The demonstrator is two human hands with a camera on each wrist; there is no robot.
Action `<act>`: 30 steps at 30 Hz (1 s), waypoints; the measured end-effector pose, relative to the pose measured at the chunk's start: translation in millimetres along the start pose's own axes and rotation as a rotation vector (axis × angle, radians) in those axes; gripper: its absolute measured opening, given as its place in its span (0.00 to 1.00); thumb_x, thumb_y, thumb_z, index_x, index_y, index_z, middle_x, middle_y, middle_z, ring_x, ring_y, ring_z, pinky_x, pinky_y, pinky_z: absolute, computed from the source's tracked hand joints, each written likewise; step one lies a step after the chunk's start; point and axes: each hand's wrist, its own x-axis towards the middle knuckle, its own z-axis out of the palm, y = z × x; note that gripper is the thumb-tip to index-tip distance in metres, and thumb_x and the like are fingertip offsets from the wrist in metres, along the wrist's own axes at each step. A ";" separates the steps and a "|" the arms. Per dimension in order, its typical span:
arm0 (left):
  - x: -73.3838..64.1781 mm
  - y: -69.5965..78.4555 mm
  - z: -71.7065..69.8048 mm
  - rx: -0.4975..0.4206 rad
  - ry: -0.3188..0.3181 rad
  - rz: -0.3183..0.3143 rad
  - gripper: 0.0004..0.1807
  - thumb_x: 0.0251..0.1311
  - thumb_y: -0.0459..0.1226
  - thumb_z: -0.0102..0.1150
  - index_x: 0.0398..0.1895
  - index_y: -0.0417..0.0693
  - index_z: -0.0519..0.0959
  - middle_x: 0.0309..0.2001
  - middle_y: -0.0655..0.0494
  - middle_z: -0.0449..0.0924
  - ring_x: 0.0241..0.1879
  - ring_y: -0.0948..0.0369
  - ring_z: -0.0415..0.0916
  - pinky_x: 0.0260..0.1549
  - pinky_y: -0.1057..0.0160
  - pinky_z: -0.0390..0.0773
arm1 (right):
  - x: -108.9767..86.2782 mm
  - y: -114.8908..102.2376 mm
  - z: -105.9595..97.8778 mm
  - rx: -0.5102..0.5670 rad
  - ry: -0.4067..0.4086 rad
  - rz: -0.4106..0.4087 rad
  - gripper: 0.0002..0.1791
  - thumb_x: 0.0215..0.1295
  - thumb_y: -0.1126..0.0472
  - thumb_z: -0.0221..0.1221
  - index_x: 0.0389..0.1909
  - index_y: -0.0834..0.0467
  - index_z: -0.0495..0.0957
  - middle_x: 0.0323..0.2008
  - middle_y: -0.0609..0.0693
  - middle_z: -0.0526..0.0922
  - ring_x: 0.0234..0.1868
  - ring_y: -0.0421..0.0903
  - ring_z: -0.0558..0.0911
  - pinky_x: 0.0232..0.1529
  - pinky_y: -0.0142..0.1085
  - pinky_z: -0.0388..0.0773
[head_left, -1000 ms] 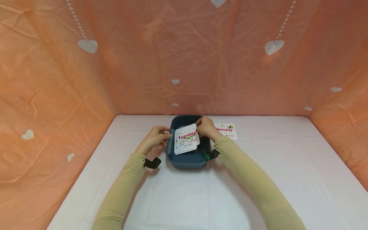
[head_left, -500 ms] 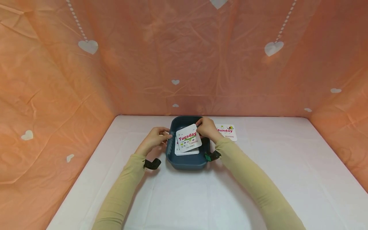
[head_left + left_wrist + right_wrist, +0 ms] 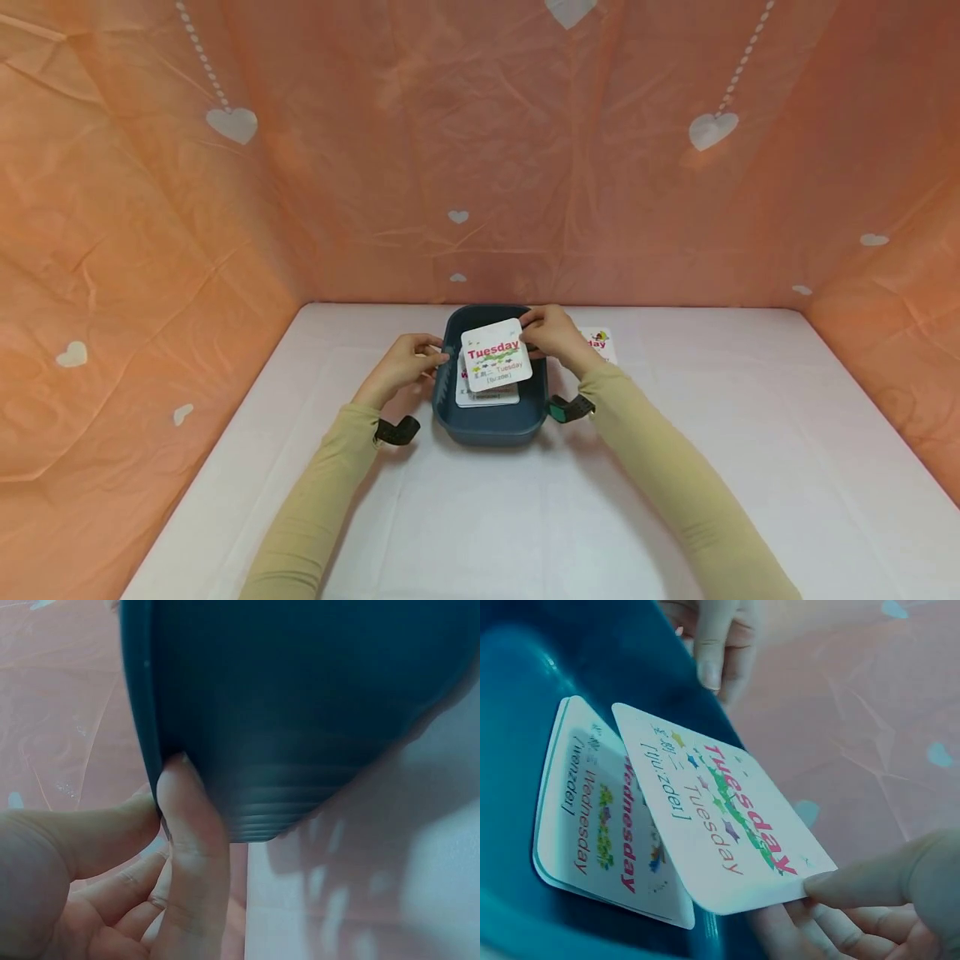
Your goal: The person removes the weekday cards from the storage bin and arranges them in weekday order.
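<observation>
My right hand (image 3: 553, 335) pinches the right edge of a white Tuesday card (image 3: 497, 355), thumb on its printed face. The card is raised and tilted over a dark blue plastic basket (image 3: 491, 429). Under it, inside the basket, lies a small stack topped by a Wednesday card (image 3: 604, 817). With thumb and finger, my left hand (image 3: 402, 363) pinches the basket's left rim (image 3: 150, 712).
Right of the basket a Monday card (image 3: 603, 342) lies on the white-covered table (image 3: 480, 517), partly hidden behind my right hand. An orange cloth with pale hearts (image 3: 480, 167) hangs behind the table and along its sides.
The Tuesday card has come up off the stack and shifted right with my right hand, uncovering more of the card below. My left hand stays on the rim.
</observation>
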 end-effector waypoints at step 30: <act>2.6 0.7 2.2 -0.028 0.019 -0.001 0.20 0.65 0.31 0.56 0.58 0.31 0.71 0.36 0.43 0.76 0.24 0.59 0.76 0.29 0.57 0.81 | -15.3 20.3 -115.2 0.018 0.152 0.082 0.24 0.72 0.63 0.49 0.66 0.66 0.62 0.56 0.64 0.72 0.51 0.53 0.74 0.51 0.44 0.74</act>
